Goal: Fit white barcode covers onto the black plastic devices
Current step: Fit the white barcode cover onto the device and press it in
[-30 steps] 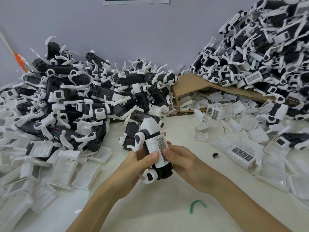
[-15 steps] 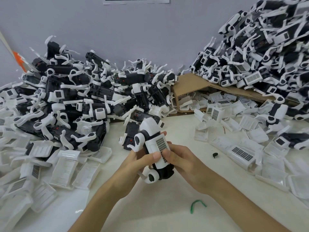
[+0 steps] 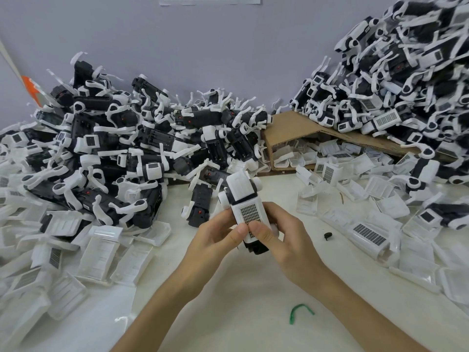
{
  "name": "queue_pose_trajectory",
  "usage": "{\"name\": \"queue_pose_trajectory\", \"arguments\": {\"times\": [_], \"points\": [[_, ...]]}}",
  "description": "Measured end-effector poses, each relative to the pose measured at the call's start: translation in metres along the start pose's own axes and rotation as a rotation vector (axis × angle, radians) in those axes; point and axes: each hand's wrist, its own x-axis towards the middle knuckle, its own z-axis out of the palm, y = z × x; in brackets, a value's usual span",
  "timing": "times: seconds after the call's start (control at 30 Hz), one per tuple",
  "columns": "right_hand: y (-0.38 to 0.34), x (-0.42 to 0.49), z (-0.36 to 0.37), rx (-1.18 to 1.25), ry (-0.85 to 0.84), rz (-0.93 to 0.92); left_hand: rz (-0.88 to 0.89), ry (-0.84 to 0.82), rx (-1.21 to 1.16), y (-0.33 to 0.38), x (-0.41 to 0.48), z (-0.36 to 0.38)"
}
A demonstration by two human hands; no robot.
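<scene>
Between the hands, over mid-table: black plastic device with white clips (image 3: 255, 248), held clear of the white tabletop (image 3: 241, 295), its far end tilted up and away from the person.
Cover: white barcode cover (image 3: 250, 212) lies on the device's upper face, barcode grid facing up, its near end under both thumbs.
Left hand: left hand (image 3: 218, 237) grips the device's left side, fingers curled beneath, thumb (image 3: 238, 231) pressed on the cover's near end; the forearm comes in from the lower left.
Right hand: right hand (image 3: 281, 237) grips the right side, fingers curled round it, thumb (image 3: 257, 228) pressed down just beside the left thumb, tips touching.
Left side: heap of black devices (image 3: 127, 148), loose white covers (image 3: 101, 250) spread before it.
Right side: taller heap of devices (image 3: 406, 59) on a bent brown cardboard sheet (image 3: 291, 128); more white covers (image 3: 368, 232) lie below.
Near edge: green twisted tie (image 3: 299, 311); small black bit (image 3: 328, 235) right of the right hand.
</scene>
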Motion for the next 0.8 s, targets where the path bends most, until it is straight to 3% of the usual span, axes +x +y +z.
{"name": "queue_pose_trajectory", "arguments": {"times": [0.27,0.47,0.8], "points": [[0.002,0.001,0.001,-0.079,0.047,0.035,-0.047,-0.05,-0.027,-0.005,0.001,0.0],[0.006,0.001,-0.002,-0.286,-0.042,-0.028,-0.065,-0.041,-0.039,-0.006,0.002,-0.005],[0.009,-0.002,0.002,-0.519,0.11,-0.164,0.021,-0.026,0.101,-0.011,0.001,-0.004]]}}
